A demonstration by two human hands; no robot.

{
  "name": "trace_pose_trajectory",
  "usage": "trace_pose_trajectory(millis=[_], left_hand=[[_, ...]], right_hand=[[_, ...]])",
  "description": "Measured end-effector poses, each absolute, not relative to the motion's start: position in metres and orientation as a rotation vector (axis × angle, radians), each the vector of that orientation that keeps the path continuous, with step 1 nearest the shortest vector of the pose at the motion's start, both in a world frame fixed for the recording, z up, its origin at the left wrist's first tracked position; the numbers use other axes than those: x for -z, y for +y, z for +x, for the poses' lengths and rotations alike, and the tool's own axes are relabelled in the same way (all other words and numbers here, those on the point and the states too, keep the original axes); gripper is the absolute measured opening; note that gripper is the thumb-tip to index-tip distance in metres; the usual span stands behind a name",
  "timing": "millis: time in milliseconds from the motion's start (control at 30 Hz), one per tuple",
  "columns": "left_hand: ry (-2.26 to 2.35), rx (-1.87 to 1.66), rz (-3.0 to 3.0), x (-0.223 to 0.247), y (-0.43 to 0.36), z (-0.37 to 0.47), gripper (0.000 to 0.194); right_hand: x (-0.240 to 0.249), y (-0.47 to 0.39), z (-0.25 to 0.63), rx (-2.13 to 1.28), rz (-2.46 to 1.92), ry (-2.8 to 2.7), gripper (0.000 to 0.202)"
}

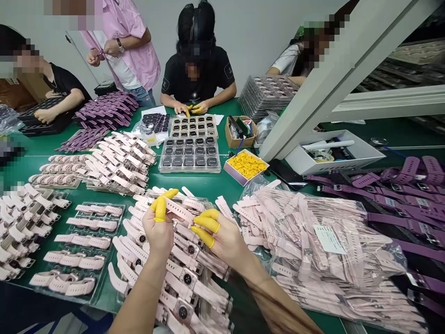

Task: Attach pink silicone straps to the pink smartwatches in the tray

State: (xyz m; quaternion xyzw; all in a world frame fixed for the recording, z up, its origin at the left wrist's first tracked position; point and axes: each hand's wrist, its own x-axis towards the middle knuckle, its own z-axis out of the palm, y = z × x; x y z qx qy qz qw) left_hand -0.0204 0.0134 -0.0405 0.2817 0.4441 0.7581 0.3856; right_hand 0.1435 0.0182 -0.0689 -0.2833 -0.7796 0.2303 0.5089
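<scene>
A pale pink watch strap (179, 210) with a row of holes is stretched between my two hands. My left hand (158, 227), in yellow finger cots, pinches its left end. The fingers of my right hand (222, 232), also in yellow cots, close on its right end; whether a watch case is attached there is hidden. Beneath both hands lies a heap of pink-strapped watches (187, 278), several with round dark sensor backs facing up. Right of my right hand, loose pink straps (250, 215) spill from a clear plastic bag (330, 236) with a white label.
Left stand a tray of pink watches (93, 236) and stacked pink watches (118, 162). Ahead are a tray of dark watch cases (189, 155), a box of yellow finger cots (246, 166) and a person (198, 69) at work. A white post (333, 69) slants across the right, above purple straps (410, 218).
</scene>
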Motion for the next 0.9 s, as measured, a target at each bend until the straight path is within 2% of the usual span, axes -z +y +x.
trace_pose_trajectory(millis=[333,900], left_hand=[[1.14,-1.967,0.612,0.04,0.016,-0.022,0.035],[1.106,-2.018,0.595,0.037,0.015,-0.023,0.033]], right_hand=[[0.069,0.019,0.143,-0.55,-0.66,-1.853,0.016],[0.086,0.012,0.139,-0.584,-0.772,-1.681,0.032]])
